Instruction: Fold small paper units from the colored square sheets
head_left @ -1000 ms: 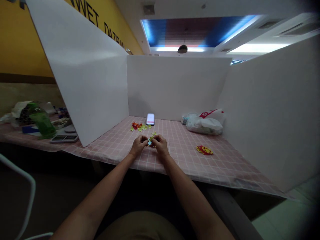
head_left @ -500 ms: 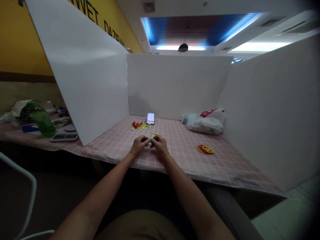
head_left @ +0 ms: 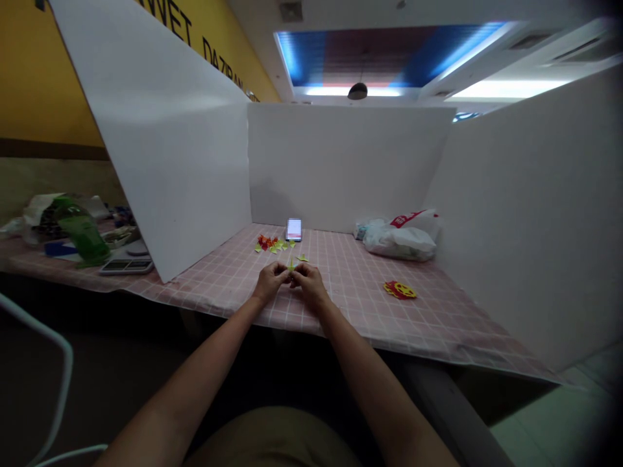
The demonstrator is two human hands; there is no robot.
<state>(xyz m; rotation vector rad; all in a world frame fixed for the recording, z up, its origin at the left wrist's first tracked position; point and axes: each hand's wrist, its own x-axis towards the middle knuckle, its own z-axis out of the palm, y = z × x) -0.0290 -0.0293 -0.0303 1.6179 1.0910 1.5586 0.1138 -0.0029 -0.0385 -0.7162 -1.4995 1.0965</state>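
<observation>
Pink-and-white checked tablecloth [head_left: 360, 314]
The small held piece [head_left: 291, 264] appears yellow-green, though blurred; farther off, orange-red pieces [head_left: 267, 242] and lime pieces [head_left: 273, 249]; right, red-and-yellow cut-outs [head_left: 400, 290]; left, a green bottle [head_left: 84, 237].

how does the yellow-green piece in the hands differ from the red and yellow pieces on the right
The yellow-green piece is pinched between the left hand and right hand; the red and yellow pieces lie on the cloth.
What shows of the yellow-green piece is thin and upright, while the red and yellow pieces make a broader, flat shape.
Both are nearer than the lit screen.
</observation>
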